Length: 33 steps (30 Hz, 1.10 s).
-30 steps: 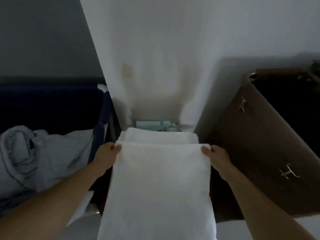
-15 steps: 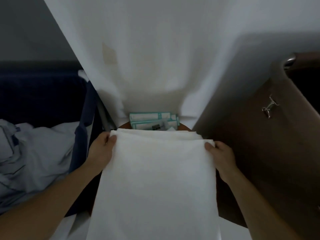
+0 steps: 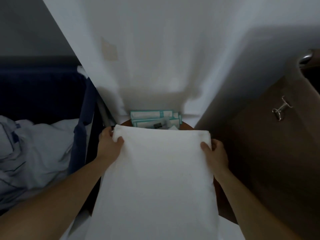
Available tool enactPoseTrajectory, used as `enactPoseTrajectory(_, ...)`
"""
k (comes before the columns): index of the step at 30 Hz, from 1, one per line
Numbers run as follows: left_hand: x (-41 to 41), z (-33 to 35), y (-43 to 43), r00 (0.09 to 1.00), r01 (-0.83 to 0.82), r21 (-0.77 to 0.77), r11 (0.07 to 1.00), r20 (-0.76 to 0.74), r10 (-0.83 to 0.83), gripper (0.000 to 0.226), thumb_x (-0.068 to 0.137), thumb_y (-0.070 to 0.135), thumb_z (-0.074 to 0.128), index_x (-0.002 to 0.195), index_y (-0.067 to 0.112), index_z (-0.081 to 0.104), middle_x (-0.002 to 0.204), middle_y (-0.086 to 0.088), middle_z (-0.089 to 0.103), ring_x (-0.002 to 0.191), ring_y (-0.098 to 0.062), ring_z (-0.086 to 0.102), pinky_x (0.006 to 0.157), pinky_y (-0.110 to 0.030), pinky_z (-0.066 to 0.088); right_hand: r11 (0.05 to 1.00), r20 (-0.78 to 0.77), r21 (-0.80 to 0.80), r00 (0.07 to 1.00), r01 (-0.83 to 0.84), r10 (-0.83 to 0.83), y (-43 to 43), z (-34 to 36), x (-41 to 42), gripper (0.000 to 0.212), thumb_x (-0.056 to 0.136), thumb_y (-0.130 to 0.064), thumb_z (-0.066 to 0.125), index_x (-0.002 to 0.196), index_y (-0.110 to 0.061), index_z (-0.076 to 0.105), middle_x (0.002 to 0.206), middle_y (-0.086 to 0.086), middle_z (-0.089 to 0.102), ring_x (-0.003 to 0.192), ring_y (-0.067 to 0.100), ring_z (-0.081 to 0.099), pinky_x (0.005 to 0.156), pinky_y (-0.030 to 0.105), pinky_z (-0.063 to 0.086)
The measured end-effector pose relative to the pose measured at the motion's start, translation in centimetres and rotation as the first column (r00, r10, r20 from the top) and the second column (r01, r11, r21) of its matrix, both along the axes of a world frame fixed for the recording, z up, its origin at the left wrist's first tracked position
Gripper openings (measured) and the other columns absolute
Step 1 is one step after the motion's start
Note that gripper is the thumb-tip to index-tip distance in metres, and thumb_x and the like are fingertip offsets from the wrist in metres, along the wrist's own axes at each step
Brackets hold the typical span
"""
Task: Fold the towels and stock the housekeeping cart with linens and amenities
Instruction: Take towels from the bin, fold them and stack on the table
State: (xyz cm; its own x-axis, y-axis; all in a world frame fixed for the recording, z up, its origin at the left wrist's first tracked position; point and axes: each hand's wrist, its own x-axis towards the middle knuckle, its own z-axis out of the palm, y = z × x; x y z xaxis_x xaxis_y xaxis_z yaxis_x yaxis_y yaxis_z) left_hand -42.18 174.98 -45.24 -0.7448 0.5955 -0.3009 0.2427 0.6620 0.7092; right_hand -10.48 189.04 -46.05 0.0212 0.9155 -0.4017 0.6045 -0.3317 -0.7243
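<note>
Grips the towel [image 3: 155,179] corners deeper than a second ago, left hand [image 3: 109,147] and right hand [image 3: 217,155] thumbs on top; brings its far edge forward over the lower fold, nearer the teal boxes [image 3: 150,116].

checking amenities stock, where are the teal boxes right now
In the head view the teal boxes lie at centre, just beyond the far edge of the white towel, at the foot of the white wall.
</note>
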Motion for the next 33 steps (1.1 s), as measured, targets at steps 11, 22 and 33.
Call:
enactPoseTrajectory(11, 6.8, -0.8, -14.1, 0.960, 0.263, -0.288, 0.921, -0.020, -0.280, 0.078, 0.101, 0.043, 0.043, 0.157, 0.016, -0.004, 0.162, -0.010, 0.010, 0.147, -0.029, 0.011, 0.119, -0.045, 0.017, 0.978, 0.117, -0.040, 0.971, -0.204, 0.207, -12.5, 1.6, 4.5, 0.056, 0.096, -0.040, 0.058, 0.140, -0.007, 0.045, 0.141, 0.012, 0.053, 0.125, 0.032, 0.053, 0.104, 0.042, 0.043)
enactPoseTrajectory(22, 10.7, -0.6, -23.4, 0.971, 0.232, -0.306, 0.923, 0.018, -0.238, 0.080, 0.096, 0.053, 0.048, 0.151, 0.003, 0.019, 0.149, -0.021, 0.035, 0.133, -0.037, 0.038, 0.109, -0.048, 0.035, 0.977, 0.443, -0.143, 0.872, -0.161, 0.208, -21.9, 2.2, 7.4, 0.069, 0.093, -0.063, 0.043, 0.140, -0.012, 0.041, 0.131, 0.011, 0.053, 0.116, 0.034, 0.054, 0.095, 0.047, 0.048)
enactPoseTrajectory(33, 8.8, 1.0, -23.2, 0.921, 0.121, -0.406, 0.906, 0.386, 0.050, 0.082, 0.083, 0.065, 0.064, 0.133, 0.002, 0.049, 0.110, -0.015, 0.063, 0.090, -0.031, 0.065, 0.063, -0.031, 0.054, 0.979, 0.230, -0.203, 0.970, -0.037, 0.084, -20.7, 3.6, 7.7, 0.068, 0.077, -0.054, 0.075, 0.123, -0.008, 0.054, 0.106, 0.005, 0.059, 0.095, 0.027, 0.058, 0.081, 0.039, 0.051)
